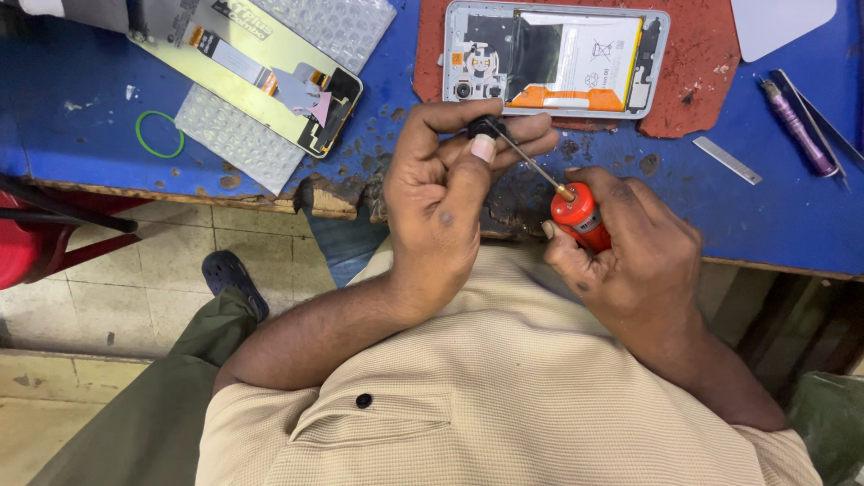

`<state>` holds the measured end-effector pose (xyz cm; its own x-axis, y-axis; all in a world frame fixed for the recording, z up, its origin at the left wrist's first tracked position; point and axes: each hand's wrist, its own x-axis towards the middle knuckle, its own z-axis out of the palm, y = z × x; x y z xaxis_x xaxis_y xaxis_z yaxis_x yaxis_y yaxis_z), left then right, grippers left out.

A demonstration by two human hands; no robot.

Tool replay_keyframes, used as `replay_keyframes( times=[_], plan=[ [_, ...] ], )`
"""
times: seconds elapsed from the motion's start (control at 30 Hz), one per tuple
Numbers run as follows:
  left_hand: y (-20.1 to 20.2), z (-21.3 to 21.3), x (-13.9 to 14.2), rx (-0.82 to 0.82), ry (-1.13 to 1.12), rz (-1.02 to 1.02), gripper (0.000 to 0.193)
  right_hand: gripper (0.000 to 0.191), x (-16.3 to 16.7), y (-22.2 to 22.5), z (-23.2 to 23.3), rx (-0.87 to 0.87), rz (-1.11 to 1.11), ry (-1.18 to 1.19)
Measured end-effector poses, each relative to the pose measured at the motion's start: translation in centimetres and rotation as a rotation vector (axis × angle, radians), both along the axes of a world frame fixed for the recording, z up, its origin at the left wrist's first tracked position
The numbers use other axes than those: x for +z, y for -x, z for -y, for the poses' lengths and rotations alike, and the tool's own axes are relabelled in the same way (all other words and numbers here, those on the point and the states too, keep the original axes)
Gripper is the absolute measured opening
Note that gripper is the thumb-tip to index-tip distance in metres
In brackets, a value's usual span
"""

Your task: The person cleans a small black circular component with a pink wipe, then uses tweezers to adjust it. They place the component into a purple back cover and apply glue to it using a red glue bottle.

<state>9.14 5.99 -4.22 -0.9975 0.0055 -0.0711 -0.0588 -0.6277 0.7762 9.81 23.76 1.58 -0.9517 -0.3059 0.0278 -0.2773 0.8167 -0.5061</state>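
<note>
Left hand (441,193) pinching small black part (487,126), right hand (630,256) gripping red screwdriver (576,214); opened phone (555,58) beyond.

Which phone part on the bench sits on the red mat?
The opened phone body with its battery exposed lies on the red mat. The screen panel lies on bubble wrap instead.

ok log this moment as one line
left hand: pinching small black part | right hand: holding red screwdriver, tip at part | opened phone on bench
</note>
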Motion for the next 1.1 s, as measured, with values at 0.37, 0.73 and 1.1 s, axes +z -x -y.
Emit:
replay_keyframes(
  times=[0.37, 0.73, 1.1],
  plan=[
    [0.07, -0.21, -0.32, -0.014, -0.063, -0.038, 0.025, 0.039, 0.04, 0.0, 0.07, 0.008, -0.007, 0.014],
    [0.21, -0.29, -0.84, -0.033, -0.09, -0.106, 0.019, 0.04, 0.04, 0.02, -0.05, -0.002, 0.011, 0.062],
    [0.2, -0.08, -0.66, -0.051, -0.048, -0.096, 0.019, 0.038, -0.21, 0.1, -0.27, 0.034, -0.01, 0.017]
  ],
)
